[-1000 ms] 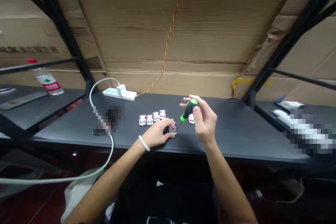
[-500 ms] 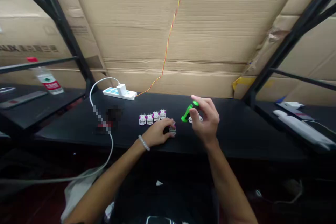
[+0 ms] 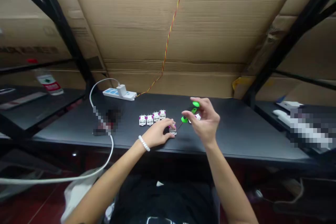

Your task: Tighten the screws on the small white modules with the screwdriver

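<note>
A: Where is the screwdriver (image 3: 195,104), and what is the right hand (image 3: 206,120) doing?

B: The right hand is pinching the screwdriver between thumb and fingers, above the table. Its dark tip (image 3: 180,125) is pointing down toward the front module (image 3: 172,130). The tip is very near, but I cannot tell if it is touching.

A: And the left hand (image 3: 157,133)?

B: It is lying over the front module, with the fingers curled down and pressing it against the table (image 3: 236,136). A bead bracelet (image 3: 143,143) is sitting on the wrist.

A: What is lying around the hands?

B: Four other modules (image 3: 152,118) are standing in a row just beside the left fingers. One more module (image 3: 197,117) is lying under the right hand, partly hidden by the fingers.

A: How is the room for moving?

B: The front module is sitting near the table's front edge (image 3: 168,149). On the right, the dark top is stretching wide toward the far end. On the left, a white cable (image 3: 112,143) is crossing the table, and a power strip (image 3: 119,93) is lying at the back, against the cardboard (image 3: 168,24).
</note>
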Tool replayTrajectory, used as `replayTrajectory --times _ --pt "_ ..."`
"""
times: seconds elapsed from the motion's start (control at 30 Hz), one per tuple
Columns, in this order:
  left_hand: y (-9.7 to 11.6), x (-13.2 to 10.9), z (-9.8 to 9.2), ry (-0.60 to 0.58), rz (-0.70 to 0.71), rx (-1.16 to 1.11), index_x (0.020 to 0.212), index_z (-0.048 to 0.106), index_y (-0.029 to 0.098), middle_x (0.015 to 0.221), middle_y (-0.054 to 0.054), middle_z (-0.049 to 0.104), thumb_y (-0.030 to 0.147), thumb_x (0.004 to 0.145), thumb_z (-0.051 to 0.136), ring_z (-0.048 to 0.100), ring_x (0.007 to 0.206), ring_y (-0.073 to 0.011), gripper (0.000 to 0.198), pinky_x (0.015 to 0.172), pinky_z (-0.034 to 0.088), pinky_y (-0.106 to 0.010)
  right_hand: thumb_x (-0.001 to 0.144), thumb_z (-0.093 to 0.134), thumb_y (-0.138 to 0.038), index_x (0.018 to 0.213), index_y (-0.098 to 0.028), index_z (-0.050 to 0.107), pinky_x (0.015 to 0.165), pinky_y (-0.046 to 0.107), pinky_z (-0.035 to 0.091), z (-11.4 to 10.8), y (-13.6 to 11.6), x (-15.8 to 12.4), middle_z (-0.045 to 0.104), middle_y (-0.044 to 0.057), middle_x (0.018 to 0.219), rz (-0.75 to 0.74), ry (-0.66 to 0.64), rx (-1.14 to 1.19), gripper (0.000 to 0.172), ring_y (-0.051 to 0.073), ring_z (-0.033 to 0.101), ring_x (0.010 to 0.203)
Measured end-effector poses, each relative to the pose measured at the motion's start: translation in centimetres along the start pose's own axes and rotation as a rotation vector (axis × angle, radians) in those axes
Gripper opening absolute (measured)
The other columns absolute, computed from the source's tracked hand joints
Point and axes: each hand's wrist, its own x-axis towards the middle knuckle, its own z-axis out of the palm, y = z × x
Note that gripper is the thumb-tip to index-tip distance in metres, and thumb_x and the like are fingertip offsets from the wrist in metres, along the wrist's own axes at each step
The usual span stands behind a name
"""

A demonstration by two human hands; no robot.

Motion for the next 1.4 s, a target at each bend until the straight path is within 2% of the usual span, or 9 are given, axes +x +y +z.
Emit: replayTrajectory --times 0.2,0.33,0.4,0.5,0.63,0.87,1.03,1.2,1.4 --pt "0.0 0.0 0.0 0.004 0.003 0.004 0.105 0.074 0.021 0.138 -0.012 0.075 0.014 0.088 0.084 0.068 0.135 -0.0299 0.021 0.121 0.051 -0.046 0.083 0.094 -0.041 0.111 -0.026 0.079 0.063 0.031 0.049 0.2 0.0 -0.2 0.065 -0.001 0.09 -0.011 0.067 -0.088 0.035 0.013 0.053 0.068" --pt "0.0 0.0 0.0 0.006 -0.002 0.005 0.105 0.074 0.021 0.138 -0.012 0.075 0.015 0.088 0.084 0.068 0.135 -0.0301 0.021 0.121 0.051 -0.047 0.085 0.092 -0.044 0.112 -0.026 0.076 0.073 0.034 0.059 0.4 0.5 -0.4 0.068 0.001 0.096 -0.011 0.106 -0.086 0.036 0.017 0.065 0.079" --pt "0.0 0.0 0.0 0.01 -0.002 0.006 0.106 0.075 0.021 0.137 -0.011 0.076 0.016 0.089 0.084 0.069 0.134 -0.0302 0.02 0.121 0.051 -0.048 0.094 0.083 -0.043 0.123 -0.027 0.074 0.082 0.037 0.064 0.5 0.6 -0.4 0.073 0.004 0.107 0.031 0.052 0.028 0.034 0.02 0.074 0.09" --pt "0.0 0.1 0.0 0.013 -0.003 0.001 0.105 0.075 0.021 0.137 -0.012 0.076 0.016 0.088 0.085 0.07 0.133 -0.0308 0.021 0.12 0.052 -0.047 0.106 0.067 -0.04 0.143 -0.031 0.066 0.085 0.039 0.07 0.2 0.4 -0.3 0.079 0.007 0.12 0.111 -0.128 0.261 0.038 0.021 0.082 0.097" --pt "0.1 0.0 0.1 0.01 -0.003 -0.016 0.104 0.073 0.021 0.135 -0.011 0.076 0.015 0.088 0.084 0.069 0.134 -0.0306 0.02 0.119 0.052 -0.047 0.101 0.074 -0.035 0.138 -0.032 0.071 0.082 0.039 0.073 -0.6 0.0 0.1 0.083 0.006 0.117 0.185 -0.264 0.41 0.037 0.022 0.085 0.094" --pt "0.8 0.9 0.3 -0.04 0.003 0.029 0.106 0.07 0.022 0.133 -0.009 0.077 0.014 0.092 0.078 0.07 0.132 -0.0288 0.018 0.122 0.049 -0.045 0.093 0.084 -0.032 0.128 -0.029 0.074 0.078 0.036 0.074 -1.4 0.3 0.4 0.085 0.005 0.111 0.219 -0.155 0.413 0.036 0.024 0.086 0.093" --pt "1.3 3.7 -0.5 -0.153 -0.006 0.27 0.116 0.068 0.024 0.126 -0.005 0.079 0.017 0.091 0.079 0.071 0.126 -0.0283 0.029 0.133 0.027 -0.06 0.092 0.086 -0.036 0.127 -0.027 0.074 0.076 0.039 0.074 -4.0 0.4 1.5 0.084 0.006 0.11 0.102 -0.007 0.324 0.038 0.024 0.086 0.087" --pt "0.9 6.2 -1.7 -0.187 -0.101 0.471 0.119 0.068 0.023 0.123 -0.009 0.079 0.015 0.086 0.078 0.07 0.127 -0.0327 0.035 0.127 0.028 -0.063 0.093 0.085 -0.036 0.128 -0.028 0.074 0.074 0.037 0.073 -6.4 0.7 2.6 0.083 0.004 0.104 -0.001 0.125 0.326 0.038 0.021 0.084 0.081" --pt "0.2 6.1 -2.9 -0.143 -0.191 0.55 0.122 0.068 0.023 0.125 -0.012 0.077 0.014 0.084 0.075 0.067 0.128 -0.0361 0.04 0.116 0.038 -0.058 0.091 0.087 -0.04 0.128 -0.028 0.074 0.077 0.04 0.073 -7.7 0.9 2.8 0.082 0.004 0.105 -0.008 0.172 0.279 0.041 0.022 0.083 0.08"
